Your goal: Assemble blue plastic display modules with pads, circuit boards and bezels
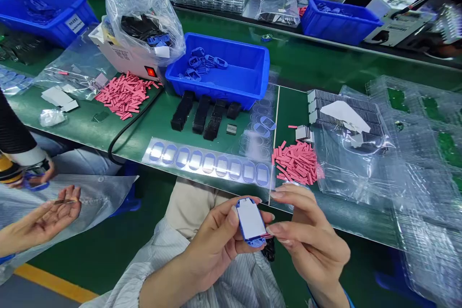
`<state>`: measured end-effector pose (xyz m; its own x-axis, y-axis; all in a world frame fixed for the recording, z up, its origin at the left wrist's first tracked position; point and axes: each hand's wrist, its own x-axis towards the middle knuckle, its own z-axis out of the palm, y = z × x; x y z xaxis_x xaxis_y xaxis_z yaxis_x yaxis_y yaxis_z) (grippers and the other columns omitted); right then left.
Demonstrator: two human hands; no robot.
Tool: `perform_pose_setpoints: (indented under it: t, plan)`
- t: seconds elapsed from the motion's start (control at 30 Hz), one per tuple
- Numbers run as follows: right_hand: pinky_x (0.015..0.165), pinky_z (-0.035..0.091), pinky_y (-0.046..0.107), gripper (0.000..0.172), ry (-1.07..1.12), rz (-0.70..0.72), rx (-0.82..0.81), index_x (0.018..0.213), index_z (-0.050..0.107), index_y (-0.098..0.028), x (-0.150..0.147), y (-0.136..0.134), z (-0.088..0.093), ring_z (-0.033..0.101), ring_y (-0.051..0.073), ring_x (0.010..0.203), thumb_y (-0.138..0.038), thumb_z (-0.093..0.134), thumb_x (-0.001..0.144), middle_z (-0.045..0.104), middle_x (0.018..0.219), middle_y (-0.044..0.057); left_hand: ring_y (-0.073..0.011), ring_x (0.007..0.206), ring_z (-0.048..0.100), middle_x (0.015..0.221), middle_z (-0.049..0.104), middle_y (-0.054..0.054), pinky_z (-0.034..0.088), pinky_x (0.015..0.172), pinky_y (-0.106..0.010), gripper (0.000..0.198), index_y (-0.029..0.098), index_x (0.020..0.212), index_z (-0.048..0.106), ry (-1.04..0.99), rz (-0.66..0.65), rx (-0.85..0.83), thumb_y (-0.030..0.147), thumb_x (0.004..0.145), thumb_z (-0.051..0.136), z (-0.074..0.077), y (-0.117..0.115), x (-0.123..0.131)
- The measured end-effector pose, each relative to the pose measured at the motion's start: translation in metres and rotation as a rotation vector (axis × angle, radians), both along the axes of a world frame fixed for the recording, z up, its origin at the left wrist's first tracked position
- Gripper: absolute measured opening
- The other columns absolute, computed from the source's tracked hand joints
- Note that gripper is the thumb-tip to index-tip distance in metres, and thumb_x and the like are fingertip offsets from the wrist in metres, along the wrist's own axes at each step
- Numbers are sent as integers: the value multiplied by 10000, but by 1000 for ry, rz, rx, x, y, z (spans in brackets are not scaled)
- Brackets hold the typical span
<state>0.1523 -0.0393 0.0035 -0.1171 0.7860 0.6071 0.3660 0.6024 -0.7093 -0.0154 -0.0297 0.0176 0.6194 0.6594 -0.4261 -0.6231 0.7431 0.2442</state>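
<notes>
Over my lap, my left hand [220, 236] is closed around a small blue plastic housing [257, 241] with rounded ends. A white rectangular panel [250, 219] covers most of its face. My right hand [314, 236] pinches a thin pink strip [266, 236] against the housing's lower right edge; the fingertips partly hide it. Just beyond my right hand, a heap of pink strips [298, 161] lies on the green bench. A clear sheet with a row of oval blue-rimmed stickers [208, 163] runs along the bench's front edge.
A blue bin [220, 86] holds several blue housings. Stacks of black pieces [214, 118] stand before it. Clear plastic trays [429, 154] pile up at right. Another pink heap [124, 96] lies left. A co-worker's hand [54, 214] is at left; another person works across the bench.
</notes>
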Motion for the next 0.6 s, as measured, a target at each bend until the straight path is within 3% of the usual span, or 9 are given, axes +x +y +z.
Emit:
perform_pose_setpoints:
  t: [0.27, 0.6]
  plan:
    - [804, 488, 444, 225, -366, -136, 259, 923, 699, -299, 4, -1, 2, 569, 227, 963, -142, 581, 813, 658, 1034, 7, -103, 707, 720, 861, 783, -25, 581, 633, -152, 286, 203, 933, 740, 58, -14, -4, 391, 719, 732, 0, 3, -2]
    - [786, 480, 383, 152, -575, -151, 311, 897, 691, -322, 6, -7, 8, 565, 195, 868, -234, 574, 855, 693, 868, -16, -108, 714, 708, 803, 765, -20, 573, 658, -174, 311, 199, 936, 743, 92, -55, 0, 416, 714, 725, 0, 3, -2]
